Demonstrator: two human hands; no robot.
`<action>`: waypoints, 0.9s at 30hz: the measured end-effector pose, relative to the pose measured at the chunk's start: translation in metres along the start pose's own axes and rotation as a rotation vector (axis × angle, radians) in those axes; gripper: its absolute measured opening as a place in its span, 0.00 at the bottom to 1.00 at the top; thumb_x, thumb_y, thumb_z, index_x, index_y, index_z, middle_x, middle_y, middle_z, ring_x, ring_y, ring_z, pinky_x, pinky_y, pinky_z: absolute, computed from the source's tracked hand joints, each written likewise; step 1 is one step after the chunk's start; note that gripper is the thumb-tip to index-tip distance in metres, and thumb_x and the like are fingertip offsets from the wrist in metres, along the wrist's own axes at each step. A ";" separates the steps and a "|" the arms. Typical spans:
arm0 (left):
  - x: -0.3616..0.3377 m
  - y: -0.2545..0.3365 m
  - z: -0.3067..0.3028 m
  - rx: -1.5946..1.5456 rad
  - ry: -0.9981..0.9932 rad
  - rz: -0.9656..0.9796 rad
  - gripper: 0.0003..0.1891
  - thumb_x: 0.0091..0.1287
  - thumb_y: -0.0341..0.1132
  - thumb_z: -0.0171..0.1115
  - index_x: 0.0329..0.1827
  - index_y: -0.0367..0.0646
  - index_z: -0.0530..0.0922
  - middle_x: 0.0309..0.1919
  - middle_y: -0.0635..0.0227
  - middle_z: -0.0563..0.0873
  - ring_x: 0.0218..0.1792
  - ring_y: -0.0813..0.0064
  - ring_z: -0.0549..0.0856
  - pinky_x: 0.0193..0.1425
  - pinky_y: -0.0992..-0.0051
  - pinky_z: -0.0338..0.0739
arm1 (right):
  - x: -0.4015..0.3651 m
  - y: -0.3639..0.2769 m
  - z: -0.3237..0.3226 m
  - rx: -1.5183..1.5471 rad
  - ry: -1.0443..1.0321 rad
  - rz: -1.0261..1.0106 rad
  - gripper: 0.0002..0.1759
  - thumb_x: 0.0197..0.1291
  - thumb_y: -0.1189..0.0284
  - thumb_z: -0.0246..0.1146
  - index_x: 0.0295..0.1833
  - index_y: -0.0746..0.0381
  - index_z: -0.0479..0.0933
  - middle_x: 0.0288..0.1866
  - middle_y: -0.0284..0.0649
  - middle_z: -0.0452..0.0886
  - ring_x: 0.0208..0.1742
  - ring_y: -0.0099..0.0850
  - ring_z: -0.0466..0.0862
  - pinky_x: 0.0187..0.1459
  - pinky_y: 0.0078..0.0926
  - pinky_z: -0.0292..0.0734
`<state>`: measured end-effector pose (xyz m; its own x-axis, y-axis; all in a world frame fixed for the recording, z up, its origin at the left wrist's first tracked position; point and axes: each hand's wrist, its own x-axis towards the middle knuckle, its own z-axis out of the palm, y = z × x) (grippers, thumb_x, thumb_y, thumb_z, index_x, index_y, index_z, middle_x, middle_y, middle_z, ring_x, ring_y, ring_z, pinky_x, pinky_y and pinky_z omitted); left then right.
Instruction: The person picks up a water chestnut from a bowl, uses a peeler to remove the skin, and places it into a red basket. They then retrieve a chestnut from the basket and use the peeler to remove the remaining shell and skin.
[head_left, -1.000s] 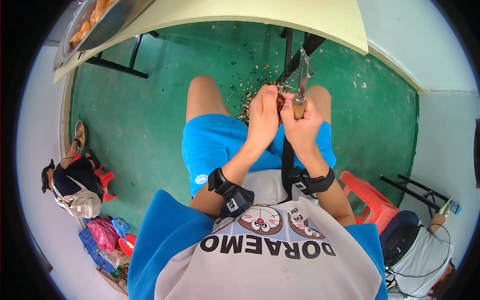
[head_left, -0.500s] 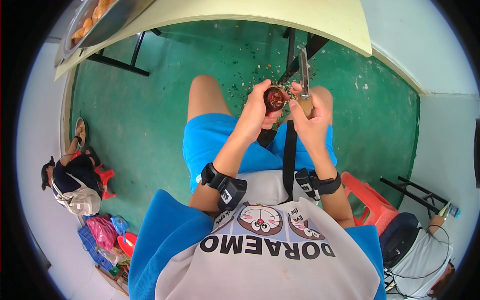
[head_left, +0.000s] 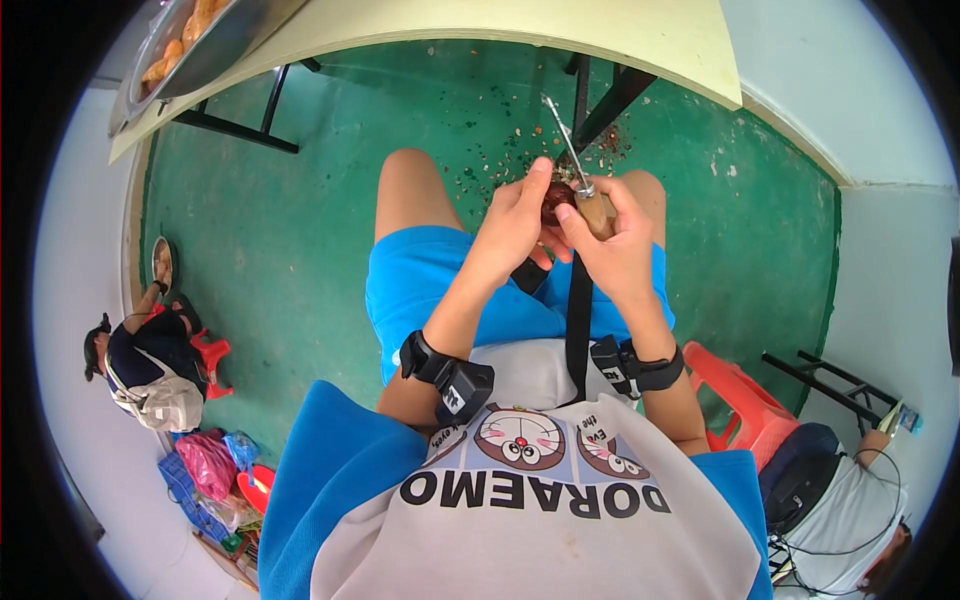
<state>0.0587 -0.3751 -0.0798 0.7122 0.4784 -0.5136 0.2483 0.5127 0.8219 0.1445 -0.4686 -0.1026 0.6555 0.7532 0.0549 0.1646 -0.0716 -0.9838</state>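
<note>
Between my hands, above my lap, is a round dark red-brown object [head_left: 557,203], partly hidden by fingers. My left hand [head_left: 515,218] is wrapped round it from the left. In my right hand [head_left: 622,240] is a tool with a wooden handle [head_left: 595,212] and a thin metal blade [head_left: 566,138] pointing away from me and slightly left. My right thumb reaches to the side of the round object. Small chips and crumbs [head_left: 480,178] lie scattered on the green floor beyond my hands.
A pale table [head_left: 640,35] with black legs spans the front, with a metal bowl [head_left: 180,60] of orange-brown pieces at its left. One person [head_left: 150,345] sits at the far left, another [head_left: 845,520] at the lower right. A red stool [head_left: 735,400] stands at the right.
The blade has swung left and the tool's handle has moved closer to the round object. That object has turned, so its rough opened face no longer shows.
</note>
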 end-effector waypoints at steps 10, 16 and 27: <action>0.002 -0.004 -0.003 0.202 -0.038 0.063 0.31 0.65 0.55 0.35 0.27 0.34 0.76 0.09 0.67 0.73 0.07 0.79 0.71 0.08 0.83 0.62 | 0.001 -0.007 -0.003 0.003 -0.079 -0.114 0.12 0.47 0.70 0.64 0.32 0.66 0.71 0.23 0.37 0.75 0.24 0.23 0.74 0.27 0.22 0.70; -0.004 -0.003 0.010 0.071 0.035 0.055 0.32 0.65 0.56 0.33 0.26 0.34 0.74 0.08 0.69 0.70 0.06 0.82 0.68 0.07 0.83 0.56 | -0.002 -0.001 0.002 0.048 0.027 -0.035 0.11 0.49 0.70 0.63 0.28 0.67 0.71 0.15 0.33 0.71 0.19 0.16 0.69 0.19 0.17 0.64; 0.003 -0.011 0.011 0.003 0.120 0.170 0.22 0.63 0.45 0.38 0.20 0.37 0.71 0.09 0.70 0.70 0.07 0.83 0.66 0.06 0.82 0.55 | -0.005 0.001 0.010 0.179 0.118 0.061 0.07 0.52 0.73 0.60 0.28 0.65 0.72 0.19 0.28 0.71 0.21 0.12 0.66 0.20 0.13 0.62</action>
<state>0.0648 -0.3870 -0.0878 0.6610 0.6395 -0.3926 0.1329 0.4151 0.9000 0.1337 -0.4658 -0.1058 0.7435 0.6687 0.0037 -0.0042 0.0101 -0.9999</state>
